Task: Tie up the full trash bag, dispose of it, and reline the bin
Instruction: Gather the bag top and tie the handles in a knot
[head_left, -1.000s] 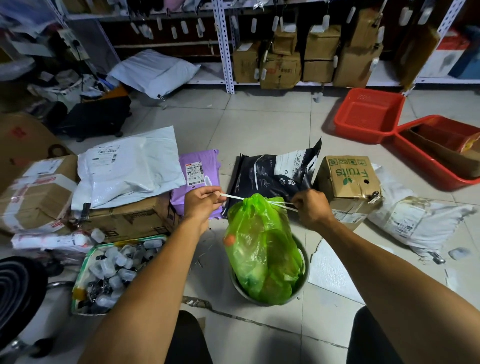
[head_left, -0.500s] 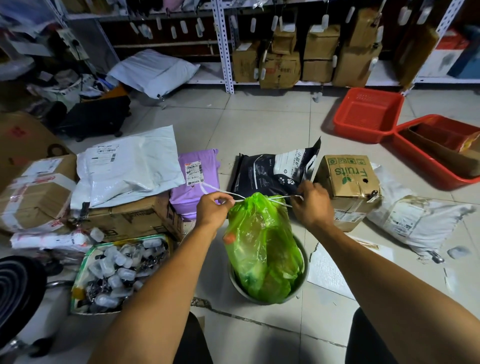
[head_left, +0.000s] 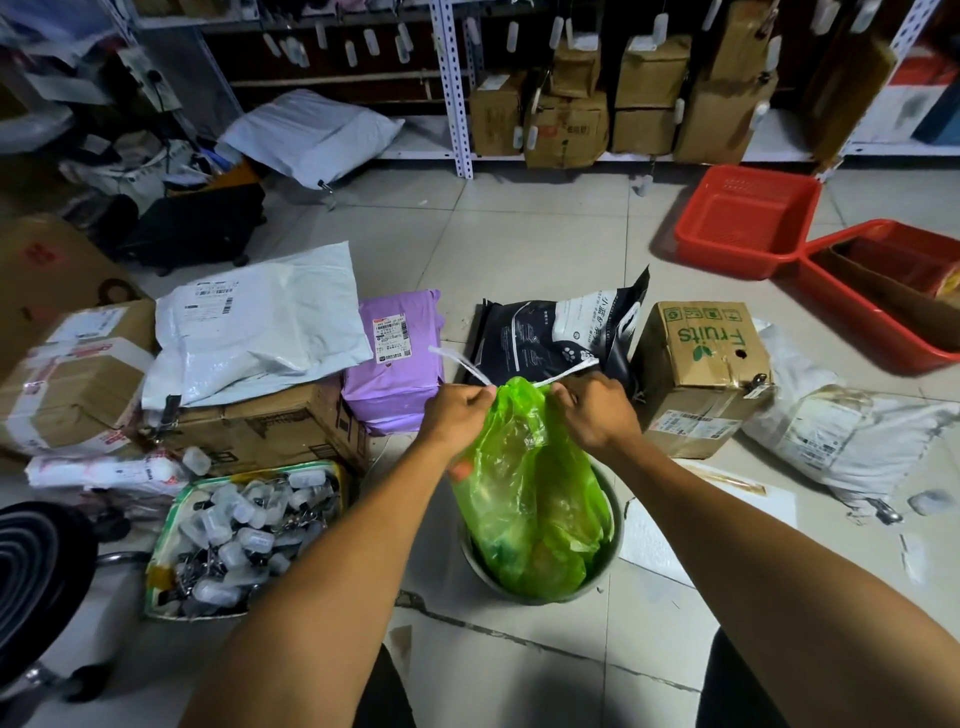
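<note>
tiled floor (head_left: 519, 249) in a storeroom, parcels all over, shelves (head_left: 457, 88) of boxes along the back. green bag (head_left: 524, 499) stuffed full, sitting in a round metal bin (head_left: 613, 540) on the floor, neck bunched up tall above the rim. left hand (head_left: 457, 410) and right hand (head_left: 597, 410) up at the neck, one each side, close together with the plastic between them. fingers of both curled tight, each pinching a white drawstring (head_left: 462, 366); loose ends sticking out past the knuckles, one up-left, one up-right. can't tell if a knot's in yet. purple mailer (head_left: 400, 358) and black pouch (head_left: 550, 332) just behind the bag, fruits box (head_left: 701, 364) to the right. tray of clips (head_left: 244, 535) left of the bin, two red baskets (head_left: 748, 218) well off to the right.
</note>
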